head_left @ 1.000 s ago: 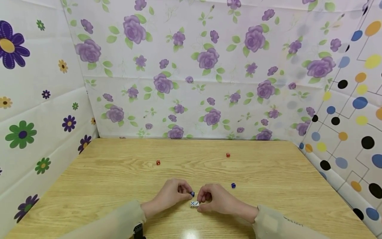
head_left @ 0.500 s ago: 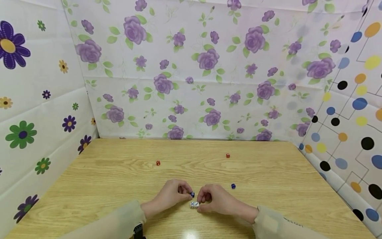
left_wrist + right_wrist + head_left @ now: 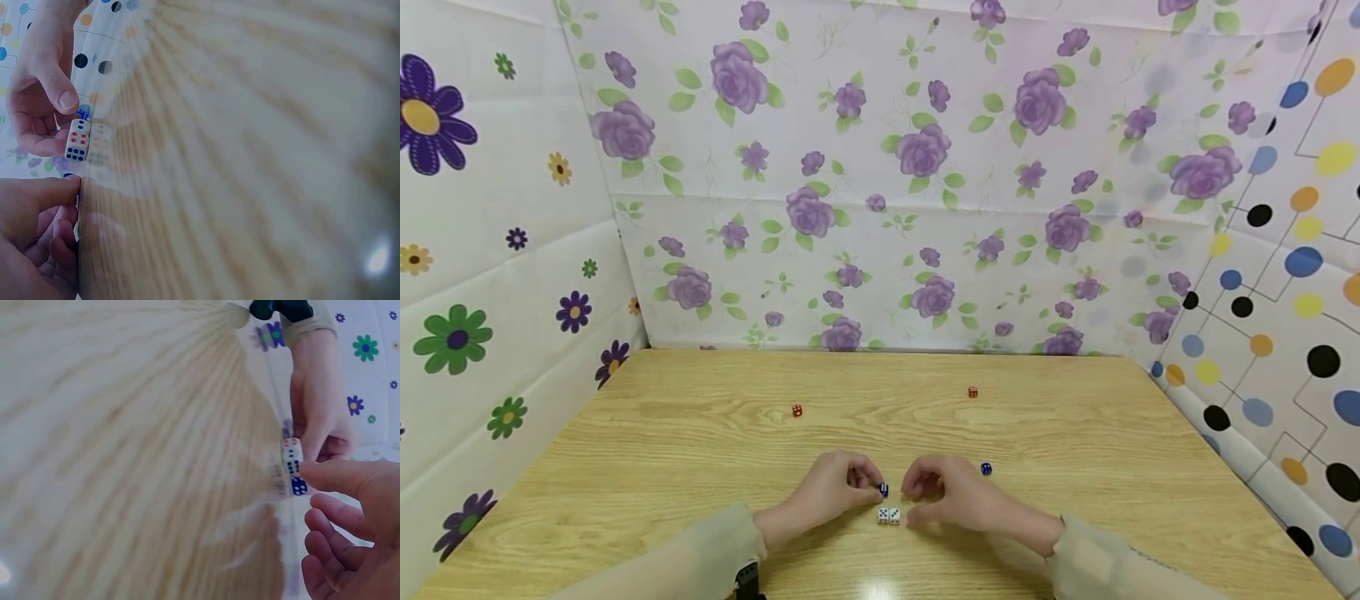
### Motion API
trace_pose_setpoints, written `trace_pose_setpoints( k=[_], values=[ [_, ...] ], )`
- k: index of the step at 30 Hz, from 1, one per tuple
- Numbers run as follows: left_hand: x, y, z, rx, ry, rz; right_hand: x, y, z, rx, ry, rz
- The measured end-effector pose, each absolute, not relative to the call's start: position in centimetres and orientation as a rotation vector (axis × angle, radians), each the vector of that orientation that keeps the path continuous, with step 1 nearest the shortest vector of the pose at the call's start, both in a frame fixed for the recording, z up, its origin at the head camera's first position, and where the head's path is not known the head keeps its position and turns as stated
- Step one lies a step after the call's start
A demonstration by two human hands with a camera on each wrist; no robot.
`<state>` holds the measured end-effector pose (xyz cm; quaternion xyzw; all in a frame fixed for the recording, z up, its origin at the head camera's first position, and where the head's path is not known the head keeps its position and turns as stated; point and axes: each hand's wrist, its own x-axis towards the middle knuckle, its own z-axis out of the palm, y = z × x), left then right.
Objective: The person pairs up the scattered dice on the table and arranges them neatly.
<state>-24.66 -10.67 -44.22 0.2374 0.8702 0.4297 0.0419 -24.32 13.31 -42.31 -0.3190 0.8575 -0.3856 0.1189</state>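
My left hand [image 3: 831,492] pinches a dark blue die [image 3: 883,490] between thumb and fingertips, low at the table. Just in front of that die, nearer to me, two white dice [image 3: 889,517] with dark pips sit side by side; in the left wrist view the white dice [image 3: 77,140] also show red pips. My right hand [image 3: 951,493] is right of the white dice, its thumb and fingers parted with nothing between them. In the right wrist view the right thumb [image 3: 337,475] overlaps the edge of the white dice, and the blue die [image 3: 299,485] shows beyond it.
Another blue die [image 3: 987,469] lies just beyond my right hand. Farther back on the wooden table [image 3: 700,467] are two red dice, the left red die [image 3: 797,410] and the right red die [image 3: 973,392]. Patterned cloths [image 3: 880,250] hang on three sides.
My right hand has let go of the right white die and drawn back a little to the right, its fingers opening. The left hand stays at the blue die.
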Motion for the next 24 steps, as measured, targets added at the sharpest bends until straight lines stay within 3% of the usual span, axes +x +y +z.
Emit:
trace_pose_setpoints(
  k=[24],
  values=[
    [-24.8, -10.8, -44.3, 0.745, 2.658, 1.305, -27.9, 20.7, -42.4, -0.794, 2.801, -1.11]
  ],
)
